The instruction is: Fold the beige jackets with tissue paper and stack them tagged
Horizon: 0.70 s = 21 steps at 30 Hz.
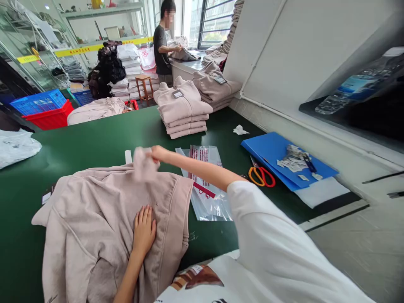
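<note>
A dusty-pink sweatshirt [104,210] lies spread over the near left of the green table. My left hand [144,229] rests flat on its body, fingers stretched out, near the wide hem. Above the garment's far side, my right hand [158,154] grips a bunched end of the same fabric, seemingly a sleeve [145,165], which is smeared by motion. A dark tag with a white label [47,197] pokes out at the sweatshirt's left edge. Clear plastic bags with red print [206,198] lie just right of the hem, partly under my right forearm.
Folded pink garments [184,109] are stacked at the table's far side. To the right lie orange-and-red-handled scissors [261,176] and a blue folder [268,147] bearing paper scraps. A white plastic bag [17,145] sits at left. Another person [163,46] handles fabric at a back counter.
</note>
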Tool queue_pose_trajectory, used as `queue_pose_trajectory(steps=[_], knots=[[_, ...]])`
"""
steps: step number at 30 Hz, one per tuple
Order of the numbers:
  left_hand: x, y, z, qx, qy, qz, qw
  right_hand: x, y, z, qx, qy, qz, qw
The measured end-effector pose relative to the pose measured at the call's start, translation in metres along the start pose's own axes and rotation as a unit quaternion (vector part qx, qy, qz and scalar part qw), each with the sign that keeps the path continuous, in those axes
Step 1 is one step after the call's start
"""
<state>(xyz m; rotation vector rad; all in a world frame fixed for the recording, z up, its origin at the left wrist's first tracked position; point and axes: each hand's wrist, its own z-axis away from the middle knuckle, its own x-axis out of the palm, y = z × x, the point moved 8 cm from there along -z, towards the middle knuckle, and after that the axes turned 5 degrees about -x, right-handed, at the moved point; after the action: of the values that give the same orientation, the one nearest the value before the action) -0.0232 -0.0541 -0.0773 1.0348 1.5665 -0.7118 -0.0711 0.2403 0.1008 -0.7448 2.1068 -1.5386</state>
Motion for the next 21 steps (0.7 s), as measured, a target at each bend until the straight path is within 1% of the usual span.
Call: queue_pose_trajectory(steps=[1, 2, 3, 4, 5, 6, 7, 8, 9, 10, 11, 12, 13, 14, 16, 19, 21], knots=[[0.000, -0.003, 0.000, 0.001, -0.001, 0.004, 1.000, -0.003, -0.007, -0.024, -0.001, -0.002, 0.007, 1.000], [-0.001, -0.006, 0.000, 0.002, -0.001, 0.009, 1.000, -0.010, -0.012, -0.042, -0.007, 0.000, 0.029, 1.000], [-0.002, -0.008, 0.000, 0.002, -0.001, 0.014, 1.000, -0.021, -0.013, -0.053, -0.016, 0.007, 0.068, 0.998], [-0.003, -0.009, 0.000, 0.002, -0.001, 0.017, 1.000, -0.035, -0.012, -0.056, -0.028, 0.012, 0.127, 0.991], [-0.003, -0.010, -0.001, 0.002, -0.001, 0.018, 1.000, -0.051, -0.006, -0.052, -0.035, 0.011, 0.204, 0.978], [-0.004, -0.009, -0.001, 0.002, 0.001, 0.017, 1.000, -0.068, 0.004, -0.041, -0.031, 0.005, 0.288, 0.957], [-0.004, -0.008, -0.001, 0.003, 0.003, 0.014, 1.000, -0.089, 0.019, -0.024, -0.003, -0.001, 0.370, 0.929], [-0.005, -0.006, 0.000, 0.006, 0.005, 0.011, 1.000, -0.113, 0.038, -0.004, 0.044, -0.004, 0.439, 0.897], [-0.005, -0.004, 0.000, 0.009, 0.008, 0.007, 1.000, -0.142, 0.058, 0.017, 0.107, 0.007, 0.489, 0.866], [-0.005, -0.002, 0.001, 0.014, 0.011, 0.003, 1.000, -0.172, 0.076, 0.040, 0.175, 0.032, 0.516, 0.838], [-0.004, 0.000, 0.001, 0.020, 0.012, 0.000, 1.000, -0.202, 0.091, 0.062, 0.232, 0.060, 0.525, 0.817], [-0.003, 0.002, 0.001, 0.027, 0.010, -0.002, 1.000, -0.228, 0.102, 0.080, 0.277, 0.087, 0.521, 0.803], [-0.002, 0.005, -0.001, 0.036, 0.006, -0.002, 0.999, -0.250, 0.111, 0.094, 0.307, 0.107, 0.509, 0.797], [0.000, 0.007, -0.003, 0.047, 0.001, -0.002, 0.999, -0.268, 0.119, 0.105, 0.326, 0.119, 0.493, 0.798], [0.005, 0.014, -0.010, 0.070, -0.011, 0.000, 0.997, -0.295, 0.130, 0.116, 0.353, 0.129, 0.451, 0.809], [0.013, 0.024, -0.026, 0.091, -0.017, 0.001, 0.996, -0.325, 0.136, 0.113, 0.351, 0.148, 0.381, 0.842], [0.018, 0.028, -0.037, 0.089, -0.014, -0.001, 0.996, -0.349, 0.127, 0.097, 0.311, 0.189, 0.338, 0.868]])
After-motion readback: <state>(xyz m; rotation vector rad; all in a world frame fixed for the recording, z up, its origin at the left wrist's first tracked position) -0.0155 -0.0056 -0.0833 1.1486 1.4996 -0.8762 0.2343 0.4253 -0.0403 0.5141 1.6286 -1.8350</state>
